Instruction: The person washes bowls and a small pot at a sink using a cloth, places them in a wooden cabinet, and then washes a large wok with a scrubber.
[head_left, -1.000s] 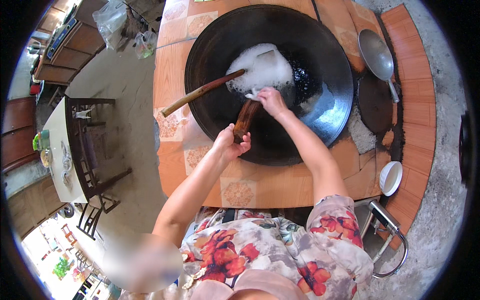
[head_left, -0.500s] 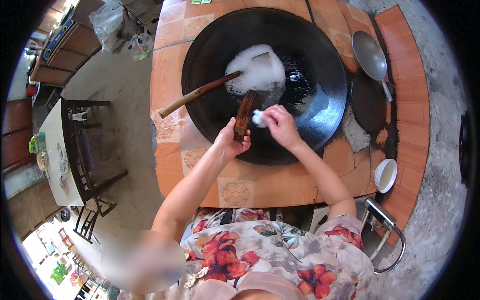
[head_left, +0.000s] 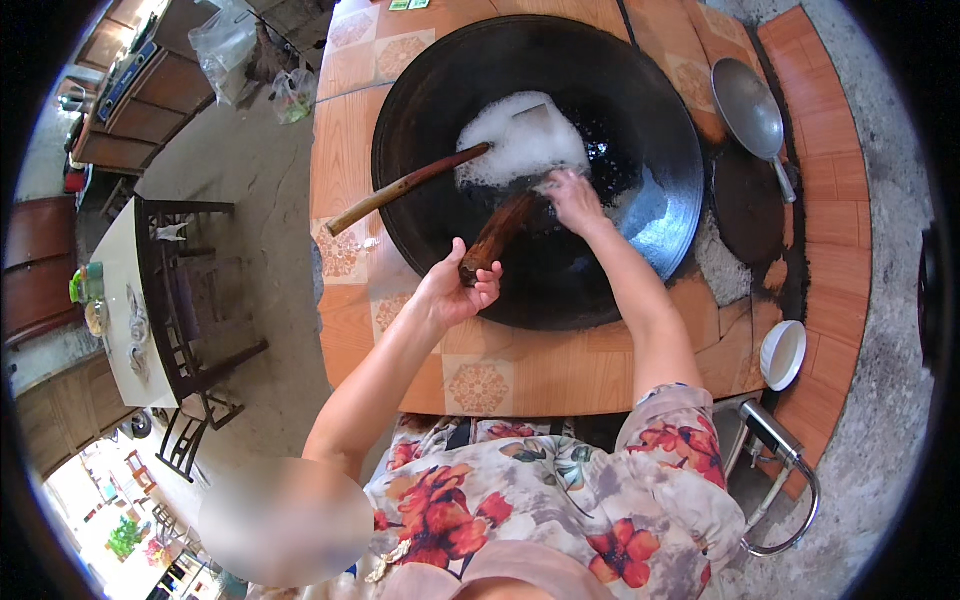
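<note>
A large black wok [head_left: 420, 110] is set into the tiled stove top, with dark water and a patch of white foam [head_left: 490, 125] in it. My left hand [head_left: 455, 288] is closed round the butt of a brown bamboo wok brush [head_left: 500, 235], whose far end points into the wok. At that far end, beside the foam, are the curled fingers of my right hand [head_left: 575, 203]; what they hold is hidden. A wooden-handled spatula [head_left: 400, 190] leans across the wok's left rim, its grey blade partly sunk in foam.
A metal ladle-like pan [head_left: 748, 105] lies right of the wok, by a dark round lid [head_left: 748, 205]. A white bowl [head_left: 783, 355] stands near the right front corner, above a curved metal tap [head_left: 775, 440]. A table [head_left: 120, 300] is at the left.
My right hand has moved forward from beside the brush to its far end at the foam. The white clump in its fingers no longer shows. The brush now tilts more to the right.
</note>
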